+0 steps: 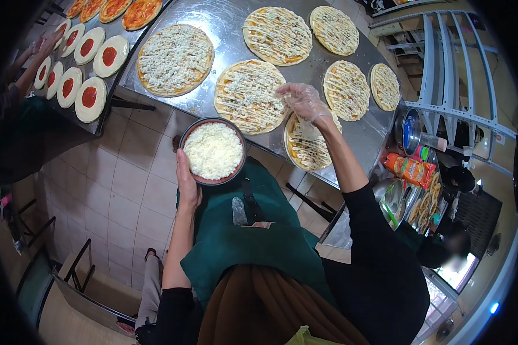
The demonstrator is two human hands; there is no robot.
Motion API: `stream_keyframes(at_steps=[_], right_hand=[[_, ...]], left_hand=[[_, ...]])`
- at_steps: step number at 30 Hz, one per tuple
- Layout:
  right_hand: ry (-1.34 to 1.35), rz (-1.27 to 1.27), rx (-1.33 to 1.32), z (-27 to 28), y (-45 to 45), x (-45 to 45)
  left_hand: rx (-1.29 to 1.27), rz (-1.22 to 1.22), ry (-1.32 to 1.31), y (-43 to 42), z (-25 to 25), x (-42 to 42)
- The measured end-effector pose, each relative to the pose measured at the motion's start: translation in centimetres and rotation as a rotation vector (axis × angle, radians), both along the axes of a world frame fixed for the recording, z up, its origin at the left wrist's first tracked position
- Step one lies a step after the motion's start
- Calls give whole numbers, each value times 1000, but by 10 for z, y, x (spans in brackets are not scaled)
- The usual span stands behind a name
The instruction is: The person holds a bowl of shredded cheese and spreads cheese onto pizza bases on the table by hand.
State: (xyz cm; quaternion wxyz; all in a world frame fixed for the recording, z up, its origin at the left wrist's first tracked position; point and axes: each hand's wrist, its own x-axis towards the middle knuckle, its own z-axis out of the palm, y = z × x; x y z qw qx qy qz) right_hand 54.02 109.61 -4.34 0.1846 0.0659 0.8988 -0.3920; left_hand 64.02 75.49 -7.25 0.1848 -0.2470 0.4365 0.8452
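My left hand (188,183) is wrapped round the side of a dark-rimmed bowl (243,150) full of white grated cheese (214,150). In a clear plastic glove, my right hand (305,102) hovers over the right edge of a pizza (244,95) topped with white shreds and sauce lines. Its fingers are drawn together; what they hold, if anything, I cannot make out. Just below that hand lies another pizza (308,150) with sauce stripes, partly hidden by my wrist. A large pizza (175,60) thickly covered in white shreds lies to the left.
More striped pizzas (277,35) lie on the metal table (227,23). On a second table at left, another person's hands (43,49) are near dough rounds with red sauce (90,96). At right are a metal shelf rack (454,75), an orange packet (410,169) and metal bowls (388,198).
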Motion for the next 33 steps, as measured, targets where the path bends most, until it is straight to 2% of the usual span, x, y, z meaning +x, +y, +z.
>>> stream_keyframes(at_steps=[3, 6, 9, 12, 15, 20, 22, 25, 29, 30, 33], right_hand=[[-75, -124, -117, -7, 8, -10], [-11, -128, 47, -3, 6, -27], [50, -18, 93, -2, 5, -46], [56, -31, 50, -6, -4, -63], [142, 92, 192, 5, -19, -74], [275, 297, 271, -7, -37, -92], [243, 338, 345, -3, -54, -96], [495, 396, 244, -16, -64, -89], [396, 453, 245, -13, -86, -82], [614, 522, 220, -12, -89, -76], [569, 583, 304, -10, -103, -69]], left_hand=[[-87, 13, 7, -9, -1, 5], [-68, 32, -36, -16, 10, 9], [-70, 49, -63, -21, 14, 12], [-87, 57, -73, -26, 14, 16], [-89, 72, -81, -28, 14, 17], [-85, 92, -80, -29, 8, 18], [-90, 88, -72, -30, 3, 18], [-93, 98, -73, -31, -4, 20], [-123, 77, -64, -30, -9, 23], [-120, 80, -61, -29, -10, 23], [-131, 85, -57, -29, -11, 24]])
